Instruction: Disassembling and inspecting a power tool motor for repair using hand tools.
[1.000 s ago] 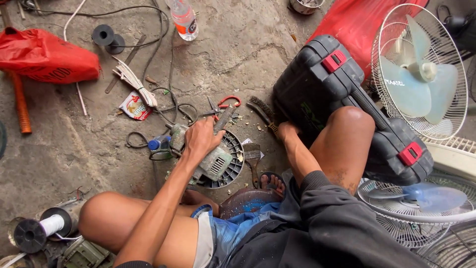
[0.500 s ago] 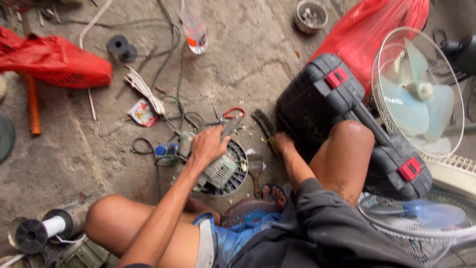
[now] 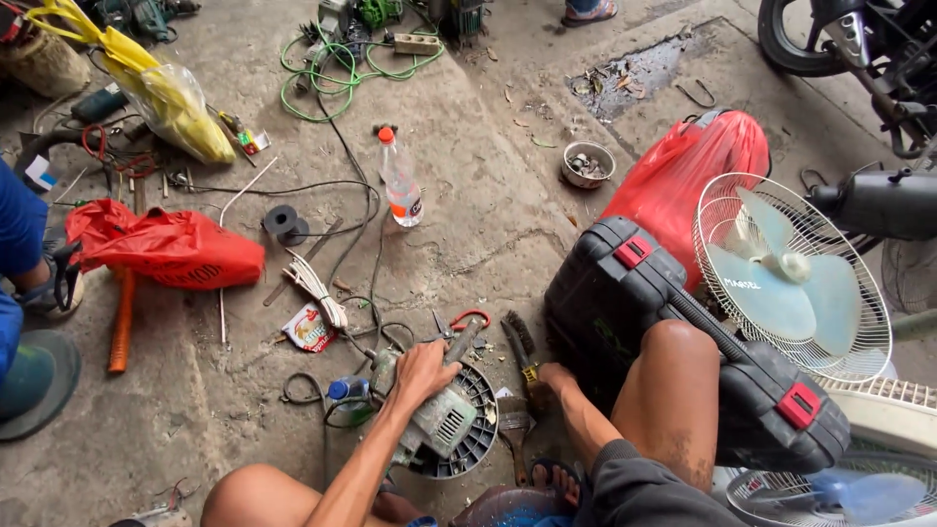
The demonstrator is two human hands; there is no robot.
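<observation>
My left hand [image 3: 422,374] is closed over the top of a grey fan motor [image 3: 444,422], which sits on a round black slotted housing [image 3: 478,439] on the concrete floor between my knees. My right hand [image 3: 554,378] rests low on the floor beside a black tool case [image 3: 625,293], fingers at the handle end of a wire brush [image 3: 518,342]; I cannot see whether it grips the brush. A paintbrush [image 3: 514,422] lies just below, and red-handled pliers [image 3: 467,320] lie above the motor.
A white-caged fan [image 3: 791,273] and a red bag [image 3: 683,176] stand to the right. Ahead lie a plastic bottle [image 3: 400,185], a metal bowl [image 3: 589,161], green cable [image 3: 332,68], black wires and another red bag [image 3: 176,249]. A person in blue [image 3: 20,224] sits left.
The view has tilted up and now takes in much more of the floor ahead. Both hands stay where they were, the left on the motor, the right by the case.
</observation>
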